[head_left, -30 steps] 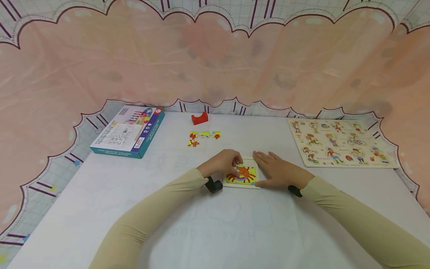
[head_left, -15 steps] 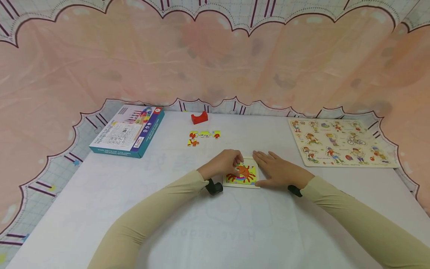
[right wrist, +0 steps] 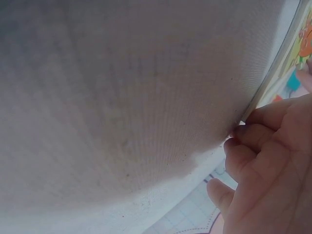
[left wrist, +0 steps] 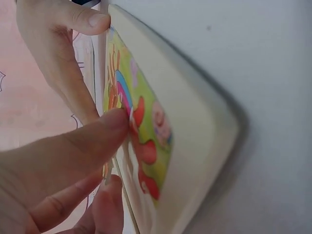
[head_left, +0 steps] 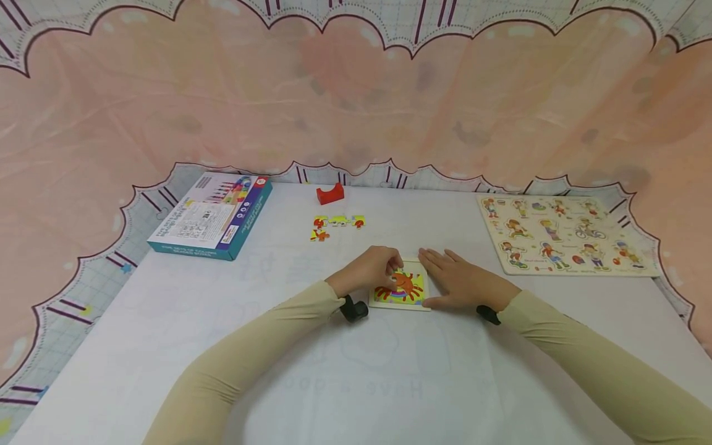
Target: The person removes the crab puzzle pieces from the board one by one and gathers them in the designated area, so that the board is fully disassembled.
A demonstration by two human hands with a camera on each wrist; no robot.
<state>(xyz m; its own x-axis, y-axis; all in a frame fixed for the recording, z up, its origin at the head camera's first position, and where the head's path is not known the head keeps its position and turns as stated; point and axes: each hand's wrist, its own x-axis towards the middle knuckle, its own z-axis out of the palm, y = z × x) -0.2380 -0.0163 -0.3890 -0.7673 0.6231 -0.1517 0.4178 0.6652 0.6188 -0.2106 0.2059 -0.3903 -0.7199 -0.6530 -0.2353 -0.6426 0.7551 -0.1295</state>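
Observation:
A small jigsaw puzzle with an orange crab picture (head_left: 408,288) lies in a pale wooden frame (head_left: 399,306) on the white table. My left hand (head_left: 374,267) is over its upper left part; the left wrist view shows the thumb against the picture and the fingertips below, pinching a thin puzzle piece (left wrist: 107,171), mostly hidden by the fingers. My right hand (head_left: 463,281) rests along the frame's right side, fingers extended, thumb near the lower right corner. Beyond the frame lie several loose puzzle pieces (head_left: 339,221), some in a row and one piece (head_left: 319,235) below them.
A red block with a curved notch (head_left: 330,194) stands behind the loose pieces. At the back left lies a flat white and teal box (head_left: 194,224). A wooden board with printed child figures (head_left: 534,247) lies at the right. A patterned cloth (head_left: 356,111) hangs behind the table.
Both hands and the puzzle frame stay in nearly the same place. The whole view shifts very slightly.

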